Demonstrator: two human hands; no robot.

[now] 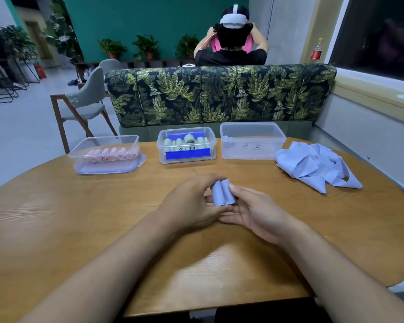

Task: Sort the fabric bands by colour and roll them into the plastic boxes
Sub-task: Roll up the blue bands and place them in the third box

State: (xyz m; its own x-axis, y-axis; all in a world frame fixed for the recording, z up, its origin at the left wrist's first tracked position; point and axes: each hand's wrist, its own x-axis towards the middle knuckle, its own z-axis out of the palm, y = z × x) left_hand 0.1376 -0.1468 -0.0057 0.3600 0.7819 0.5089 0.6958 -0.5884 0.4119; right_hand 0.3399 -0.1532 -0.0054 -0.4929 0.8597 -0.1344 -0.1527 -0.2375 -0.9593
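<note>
Hands: both meet above the middle of the table, over its near half.
Left hand: fingers curled over the top of a light-blue band, thumb lying below it; the grip is narrow and closed on the fabric.
Right hand: palm turned up and inward, thumb tip pressed on the band's right side, fingers reaching under it, so it pinches the same band.
Light-blue band: rolled up, showing as two short tubes side by side, standing roughly upright between the two hands; whether it touches the tabletop cannot be told.
Pile of light-blue bands: loose and crumpled on the right of the table, just beside the right box.
Left box: clear plastic, standing on its blue-edged lid, holding a row of pink rolls.
Middle box: clear plastic, packed with pale green rolls; a blue lid is tucked in with it, though how it sits is unclear.
Right box: clear plastic with handwriting on its front wall; one small blue roll sits in its left corner.
Table: rounded, light wood, the three boxes in a row along its far edge.
Beyond the table: leaf-patterned sofa, grey chair to its left, and a person seated behind the sofa with a white headset on, arms raised to the head.
Window sill: bottle with a red label.
</note>
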